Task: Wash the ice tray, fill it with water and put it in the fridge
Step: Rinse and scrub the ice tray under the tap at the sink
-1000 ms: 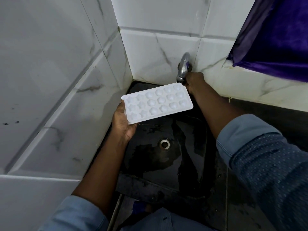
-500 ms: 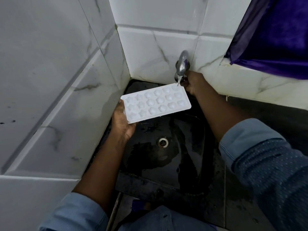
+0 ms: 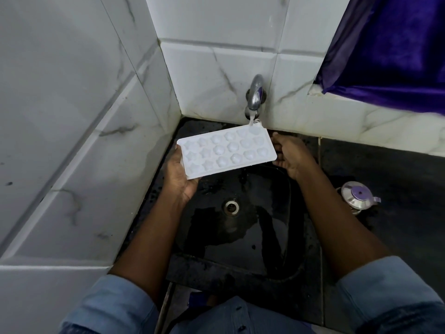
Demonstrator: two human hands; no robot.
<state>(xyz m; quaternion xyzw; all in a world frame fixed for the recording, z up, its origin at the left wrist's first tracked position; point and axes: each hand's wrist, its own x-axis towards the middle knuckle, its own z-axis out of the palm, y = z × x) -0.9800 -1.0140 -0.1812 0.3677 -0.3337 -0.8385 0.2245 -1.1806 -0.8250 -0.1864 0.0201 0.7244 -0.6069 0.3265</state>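
Note:
A white ice tray (image 3: 226,150) with star and round cavities is held over the black sink (image 3: 240,237). My left hand (image 3: 178,174) grips its left end from below. My right hand (image 3: 289,153) holds its right end, fingers curled around the edge. Water runs from the chrome tap (image 3: 254,96) on the back wall onto the tray's far right corner.
White marbled tiles close in the sink on the left and behind. The drain (image 3: 231,206) lies under the tray. A steel lid with a purple knob (image 3: 358,195) sits on the dark counter at the right. Purple cloth (image 3: 390,49) hangs at the upper right.
My right hand has left the tap and taken the tray's right end. Water now flows from the tap onto the tray.

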